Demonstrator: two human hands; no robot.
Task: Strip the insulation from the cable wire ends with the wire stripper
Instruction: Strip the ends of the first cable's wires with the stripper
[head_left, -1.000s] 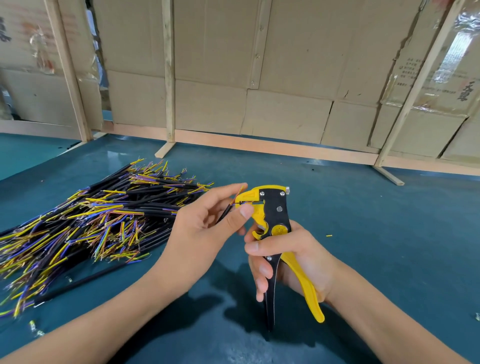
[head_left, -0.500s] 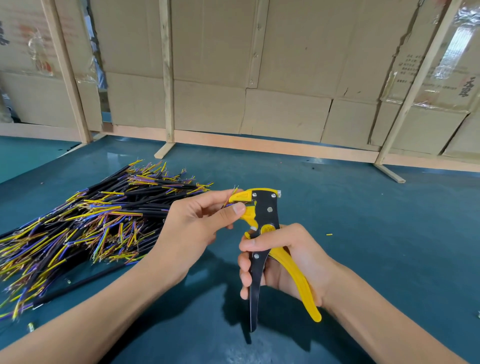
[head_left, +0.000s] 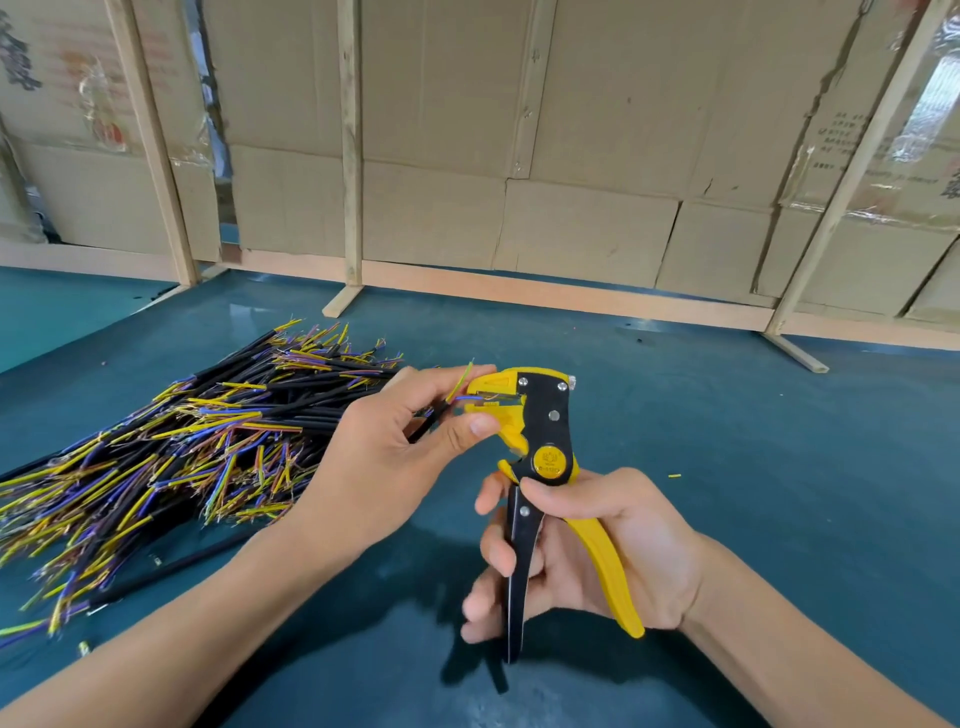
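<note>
My right hand (head_left: 592, 545) grips the handles of a yellow and black wire stripper (head_left: 540, 426), held upright with its jaws pointing left. My left hand (head_left: 395, 452) pinches a short black cable (head_left: 434, 421) between thumb and fingers just left of the jaws. A blue wire end of that cable reaches into the jaws, and a yellow-green wire end sticks up above them. The rest of the cable is hidden behind my left hand.
A large pile of black cables (head_left: 171, 441) with yellow, blue and purple wire ends lies on the teal table (head_left: 753, 467) at the left. A small yellow scrap (head_left: 674, 475) lies to the right. Cardboard panels on wooden frames (head_left: 353, 156) stand along the back.
The blue wire end now sits in the stripper's jaws, with the yellow-green end splayed upward. Both hands stayed at about the same place.
</note>
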